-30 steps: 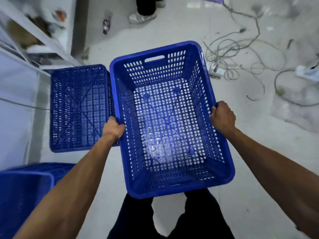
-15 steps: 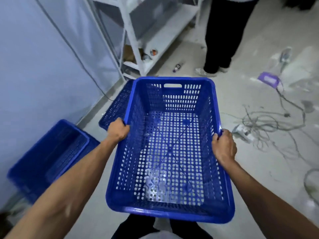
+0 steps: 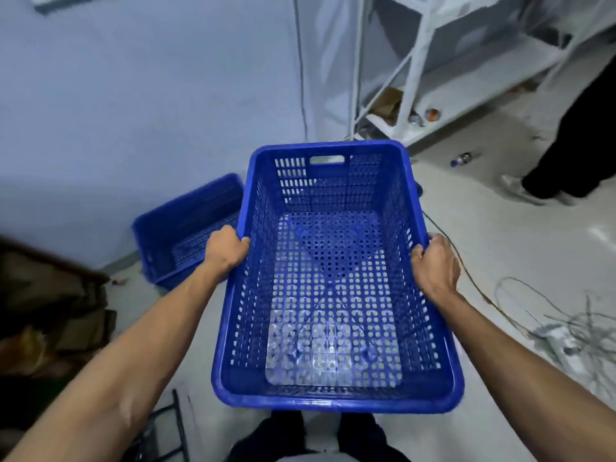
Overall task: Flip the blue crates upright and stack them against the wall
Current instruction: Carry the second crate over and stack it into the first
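Hanging upright in mid-air, the carried crate (image 3: 333, 295) runs its long axis straight away from the body, far end with the handle slot toward the wall (image 3: 133, 95), near end over the legs. Each long rim is clamped at about its middle, left hand (image 3: 226, 250) on the left rim and right hand (image 3: 433, 265) on the right. The floor crate (image 3: 180, 228), open side up against the wall, lies ahead and to the left, nearer the left hand, so stacking probably calls for a leftward, forward swing.
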A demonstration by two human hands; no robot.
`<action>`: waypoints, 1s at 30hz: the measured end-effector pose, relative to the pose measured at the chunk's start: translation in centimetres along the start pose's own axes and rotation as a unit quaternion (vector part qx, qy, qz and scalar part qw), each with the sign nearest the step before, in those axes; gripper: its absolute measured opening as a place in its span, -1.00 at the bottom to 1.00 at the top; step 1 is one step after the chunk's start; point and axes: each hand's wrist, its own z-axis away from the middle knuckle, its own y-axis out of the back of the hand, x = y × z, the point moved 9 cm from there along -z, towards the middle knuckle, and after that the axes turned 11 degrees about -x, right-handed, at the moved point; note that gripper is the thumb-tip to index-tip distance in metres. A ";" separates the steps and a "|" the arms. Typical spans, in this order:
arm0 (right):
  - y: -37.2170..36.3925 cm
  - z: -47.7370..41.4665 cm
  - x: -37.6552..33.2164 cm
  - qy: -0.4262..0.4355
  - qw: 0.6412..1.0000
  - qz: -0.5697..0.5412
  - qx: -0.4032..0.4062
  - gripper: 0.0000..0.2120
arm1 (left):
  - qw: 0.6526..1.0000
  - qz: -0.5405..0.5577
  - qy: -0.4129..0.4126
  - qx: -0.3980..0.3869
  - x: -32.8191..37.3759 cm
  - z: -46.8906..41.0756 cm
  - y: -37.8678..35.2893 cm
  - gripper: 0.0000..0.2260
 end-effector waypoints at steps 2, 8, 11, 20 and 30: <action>-2.3 -0.7 -4.1 0.021 1.000 0.013 -0.019 -0.66 | 1.000 0.012 0.012 0.025 -3.6 0.8 2.2 -0.70; -8.9 -2.4 -17.0 0.072 0.995 0.049 -0.041 -0.61 | 0.997 0.028 0.049 0.047 -14.0 -0.9 8.6 -0.65; -12.0 -3.0 -24.0 0.105 0.991 0.059 -0.050 -0.60 | 0.995 0.048 0.079 0.039 -19.6 -2.1 11.2 -0.65; -22.0 -5.3 -39.9 0.193 0.972 0.085 -0.107 -0.70 | 0.982 0.065 0.175 0.030 -31.3 -5.8 16.7 -0.59; -35.5 -14.3 -52.9 0.274 0.923 0.128 -0.237 -0.67 | 0.937 0.142 0.316 0.040 -37.2 -10.4 17.5 -0.70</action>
